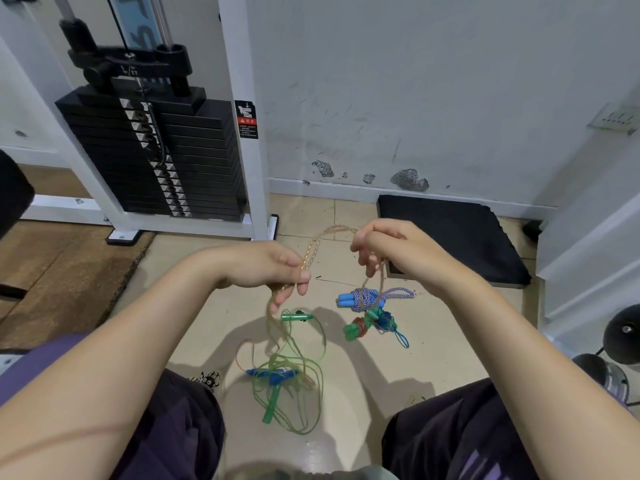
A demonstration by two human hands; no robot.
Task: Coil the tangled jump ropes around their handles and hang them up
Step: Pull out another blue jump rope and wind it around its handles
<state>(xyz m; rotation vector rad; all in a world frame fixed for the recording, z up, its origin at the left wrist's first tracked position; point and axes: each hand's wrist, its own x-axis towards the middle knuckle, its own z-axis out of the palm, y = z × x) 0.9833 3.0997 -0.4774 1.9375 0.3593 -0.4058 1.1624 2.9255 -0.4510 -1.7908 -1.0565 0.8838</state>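
A clear orange jump rope (317, 245) arches between my two hands above the floor. My left hand (273, 268) pinches one part of it and my right hand (377, 244) grips another; both ends hang down. Below on the tiled floor lies a tangle of green rope (304, 386) with green handles (296, 317) and a blue handle (270, 374) mixed in. To the right lie a coiled purple-white rope with light blue handles (360, 299) and a coiled bundle with green handles (363, 327).
A white weight machine with a black weight stack (156, 154) stands at the back left. A black mat (450, 233) lies against the wall at the right. Dumbbell ends (623, 334) sit at the far right. My knees frame the floor.
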